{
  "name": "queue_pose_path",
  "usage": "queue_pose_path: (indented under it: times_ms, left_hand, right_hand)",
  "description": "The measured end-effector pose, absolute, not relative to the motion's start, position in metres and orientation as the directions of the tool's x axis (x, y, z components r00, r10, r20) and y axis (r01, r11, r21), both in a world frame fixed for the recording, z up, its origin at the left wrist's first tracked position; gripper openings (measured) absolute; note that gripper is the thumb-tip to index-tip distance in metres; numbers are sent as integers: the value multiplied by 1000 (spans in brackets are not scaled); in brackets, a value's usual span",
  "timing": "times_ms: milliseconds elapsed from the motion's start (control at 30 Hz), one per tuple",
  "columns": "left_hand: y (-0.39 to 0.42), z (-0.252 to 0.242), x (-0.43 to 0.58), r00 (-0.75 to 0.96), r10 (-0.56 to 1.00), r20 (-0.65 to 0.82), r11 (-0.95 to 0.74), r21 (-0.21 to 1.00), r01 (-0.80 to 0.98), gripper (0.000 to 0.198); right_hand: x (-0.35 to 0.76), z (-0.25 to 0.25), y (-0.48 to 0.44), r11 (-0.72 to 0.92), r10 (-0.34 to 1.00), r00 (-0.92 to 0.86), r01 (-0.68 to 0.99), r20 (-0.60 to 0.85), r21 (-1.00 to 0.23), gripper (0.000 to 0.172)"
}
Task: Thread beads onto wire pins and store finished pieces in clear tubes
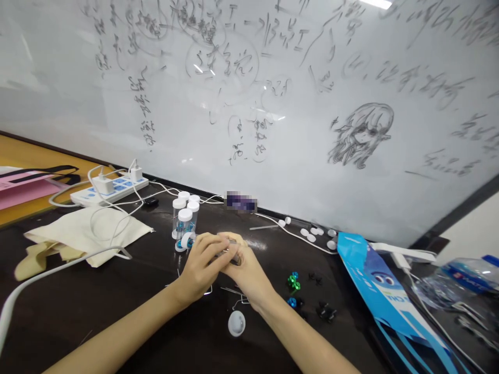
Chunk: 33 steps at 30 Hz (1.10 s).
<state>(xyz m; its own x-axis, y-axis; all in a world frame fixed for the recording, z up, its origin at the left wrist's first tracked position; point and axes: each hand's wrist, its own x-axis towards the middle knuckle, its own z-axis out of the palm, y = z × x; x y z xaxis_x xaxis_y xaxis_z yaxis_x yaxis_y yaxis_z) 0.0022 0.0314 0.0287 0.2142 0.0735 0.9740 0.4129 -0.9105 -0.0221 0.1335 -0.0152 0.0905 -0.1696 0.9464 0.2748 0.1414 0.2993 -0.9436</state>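
Both hands meet over the middle of the table. A clear vial with a white cap (188,240) lies sideways in them, the cap sticking out to the left. My left hand (208,259) is closed around its middle, fingers on top. At the other end, my right hand (244,265) is closed on the vial, its base mostly hidden by the fingers. Just behind the cap stand several similar capped vials (184,221) with small blue parts inside. Below the hands lie thin metal pieces (234,293) and a small white round cup (236,323).
Small green parts (294,283) and black parts (325,311) lie to the right. Loose white caps (311,237) are near the whiteboard (273,104). A blue package (374,280) and a water bottle (471,272) are at right; a cloth bag (89,228) and a power strip (113,189) at left.
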Motion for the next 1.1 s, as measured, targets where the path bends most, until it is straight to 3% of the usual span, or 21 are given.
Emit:
queue_pose_path:
  times_ms: [100,167,333,533,633,800,900,1100]
  left_hand:
    - [30,32,-1,295,12,956,-892,-124,435,35]
    - [31,34,-1,314,26,949,-886,-124,447,36]
    - [34,38,1,183,201,962,-872,91,480,40]
    - [35,37,5,136,395,909,-840,297,453,40]
    - [35,32,6,142,427,893,-827,322,460,42]
    - [37,27,6,125,361,924,-841,264,473,43]
    - [36,28,7,109,402,909,-832,313,459,40]
    - [36,30,7,11,645,764,-728,609,315,32]
  right_hand:
    - [134,90,-14,262,947,-202,29,251,-965,29]
    - [136,91,-14,254,943,-214,-30,254,-967,23]
    - [143,101,-12,303,937,-204,68,284,-951,14]
    - [147,103,-10,439,899,-140,287,416,-852,22]
    - [145,98,-12,434,897,-83,342,433,-833,19]
    - [141,93,-14,460,879,-53,354,474,-814,19]
    - [141,96,-15,507,843,-58,414,534,-756,25]
    - [158,114,-12,547,765,14,514,644,-661,27]
